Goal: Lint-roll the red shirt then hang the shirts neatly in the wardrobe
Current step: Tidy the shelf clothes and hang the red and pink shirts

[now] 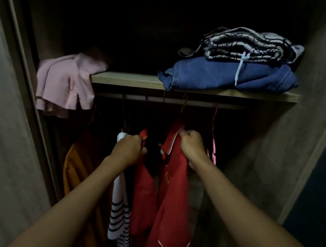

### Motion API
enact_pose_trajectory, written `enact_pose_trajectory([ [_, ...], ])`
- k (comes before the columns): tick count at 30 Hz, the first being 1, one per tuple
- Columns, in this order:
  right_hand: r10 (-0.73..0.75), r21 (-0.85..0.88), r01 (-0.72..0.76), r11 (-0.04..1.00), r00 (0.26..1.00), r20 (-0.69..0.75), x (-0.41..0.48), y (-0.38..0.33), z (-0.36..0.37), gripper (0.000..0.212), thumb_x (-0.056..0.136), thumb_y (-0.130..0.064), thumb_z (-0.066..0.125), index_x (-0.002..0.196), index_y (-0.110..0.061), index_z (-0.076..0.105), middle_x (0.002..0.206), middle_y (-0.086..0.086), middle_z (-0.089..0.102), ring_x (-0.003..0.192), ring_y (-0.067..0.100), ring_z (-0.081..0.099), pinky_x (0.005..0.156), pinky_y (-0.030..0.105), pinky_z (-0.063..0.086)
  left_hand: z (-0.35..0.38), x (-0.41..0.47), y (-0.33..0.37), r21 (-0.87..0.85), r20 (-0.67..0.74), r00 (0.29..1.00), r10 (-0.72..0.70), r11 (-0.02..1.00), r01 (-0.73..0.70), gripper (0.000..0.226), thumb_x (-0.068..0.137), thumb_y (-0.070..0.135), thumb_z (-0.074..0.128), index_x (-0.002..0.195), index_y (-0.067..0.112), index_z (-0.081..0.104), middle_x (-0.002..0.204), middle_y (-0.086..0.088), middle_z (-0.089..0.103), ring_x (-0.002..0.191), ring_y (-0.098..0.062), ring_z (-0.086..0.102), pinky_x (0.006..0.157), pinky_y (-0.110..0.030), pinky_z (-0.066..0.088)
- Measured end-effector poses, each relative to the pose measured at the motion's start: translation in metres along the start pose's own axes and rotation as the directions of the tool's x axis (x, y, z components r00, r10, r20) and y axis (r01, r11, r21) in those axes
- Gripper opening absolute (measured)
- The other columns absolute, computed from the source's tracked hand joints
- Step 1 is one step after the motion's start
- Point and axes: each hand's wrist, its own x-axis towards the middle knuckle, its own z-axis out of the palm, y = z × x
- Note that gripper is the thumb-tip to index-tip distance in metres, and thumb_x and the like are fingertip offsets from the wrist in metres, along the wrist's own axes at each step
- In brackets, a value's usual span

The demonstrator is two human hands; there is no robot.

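Left hand (129, 148) and right hand (191, 143) each grip a shoulder of the red shirt (172, 198) hanging below the wardrobe rail (161, 100).

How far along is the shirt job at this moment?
Done, apparently: red shirt hangs from the rail beside a striped shirt. In hand: left hand and right hand grip its shoulders, seemingly straightening it. Left: let go. No lint roller shows, so rolling can't be confirmed.

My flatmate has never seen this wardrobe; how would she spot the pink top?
Find the wooden shelf above the hanging rail. At its left end the pink top droops over the edge. Unlike the folded blue garment at the right, it hangs crumpled.
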Motion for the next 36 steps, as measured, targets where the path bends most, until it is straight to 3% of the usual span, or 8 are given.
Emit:
enact_pose_trajectory([
  [2,0.023,-0.045,-0.024,0.999,1.0,-0.013,0.012,0.001,0.006,0.026,0.096,-0.03,0.054,0.088,-0.008,0.065,0.093,0.017,0.073,0.082,0.03,0.07,0.075,0.04,0.058,0.001,-0.001,-0.004,0.01,0.011,1.0,0.005,1.0,-0.005,0.031,0.094,0.028,0.057,0.109,0.001,0.061,0.106,-0.021,0.065,0.114,-0.037,0.054,0.088,-0.039,0.049],
  [8,0.066,-0.136,-0.063,0.989,0.998,0.02,0.014,0.005,0.011,0.016,0.099,-0.015,0.048,0.094,-0.005,0.06,0.074,0.006,0.063,0.056,0.013,0.06,0.039,0.014,0.041,-0.001,-0.005,-0.006,0.043,0.017,1.0,0.002,0.999,-0.003,0.038,0.097,0.04,0.055,0.115,0.006,0.059,0.119,-0.02,0.057,0.116,-0.037,0.055,0.093,-0.044,0.051],
  [12,0.047,-0.217,-0.035,0.975,0.998,0.048,0.015,0.009,0.014,0.031,0.1,-0.025,0.051,0.114,-0.001,0.065,0.11,0.015,0.07,0.098,0.029,0.067,0.081,0.029,0.051,-0.012,-0.006,-0.005,0.062,-0.041,0.995,0.094,0.994,-0.091,0.049,0.096,0.058,0.05,0.109,0.013,0.061,0.109,-0.014,0.066,0.107,-0.035,0.061,0.083,-0.04,0.052],
  [16,0.005,-0.381,0.032,0.924,0.995,0.097,0.008,0.003,0.008,0.041,0.1,-0.036,0.053,0.118,0.0,0.065,0.119,0.018,0.067,0.108,0.032,0.065,0.082,0.027,0.047,-0.038,-0.014,0.001,0.027,-0.16,0.963,0.216,0.976,-0.214,0.046,0.095,0.061,0.049,0.094,0.017,0.06,0.091,-0.008,0.067,0.089,-0.032,0.066,0.073,-0.038,0.052],
  [22,-0.2,-0.509,0.225,0.831,0.974,0.105,-0.013,-0.027,0.01,0.032,0.093,-0.039,0.061,0.105,-0.011,0.067,0.101,0.012,0.07,0.094,0.03,0.068,0.072,0.026,0.045,-0.117,-0.032,0.017,0.033,-0.562,0.746,0.358,0.91,-0.413,0.038,0.093,0.05,0.056,0.072,0.018,0.057,0.064,0.004,0.057,0.063,-0.024,0.06,0.056,-0.036,0.046],
  [26,-0.295,-0.496,0.375,0.783,0.926,0.234,-0.044,-0.068,0.023,0.033,0.092,-0.04,0.064,0.076,-0.011,0.069,0.068,0.002,0.067,0.069,0.018,0.067,0.063,0.023,0.046,-0.18,-0.014,0.011,0.044,-0.751,0.596,0.284,0.922,-0.384,0.031,0.095,0.04,0.054,0.086,0.011,0.063,0.082,-0.006,0.064,0.078,-0.024,0.058,0.069,-0.038,0.046],
  [32,-0.448,-0.445,0.575,0.686,0.816,0.364,-0.09,-0.13,0.047,0.043,0.093,-0.043,0.062,0.071,-0.007,0.071,0.067,0.008,0.069,0.058,0.014,0.062,0.052,0.023,0.043,-0.212,0.019,-0.03,0.117,-0.479,0.866,-0.145,0.967,0.226,0.063,0.092,0.052,0.052,0.133,0.003,0.055,0.134,-0.026,0.054,0.123,-0.043,0.046,0.099,-0.046,0.039],
  [36,-0.495,-0.416,0.613,0.672,0.789,0.364,-0.099,-0.154,0.059,0.042,0.092,-0.042,0.062,0.07,-0.008,0.071,0.067,0.011,0.069,0.059,0.02,0.063,0.054,0.03,0.046,-0.219,0.012,-0.038,0.136,-0.422,0.891,-0.169,0.96,0.246,0.05,0.095,0.038,0.049,0.126,0.0,0.058,0.128,-0.026,0.06,0.119,-0.044,0.053,0.094,-0.043,0.043],
])
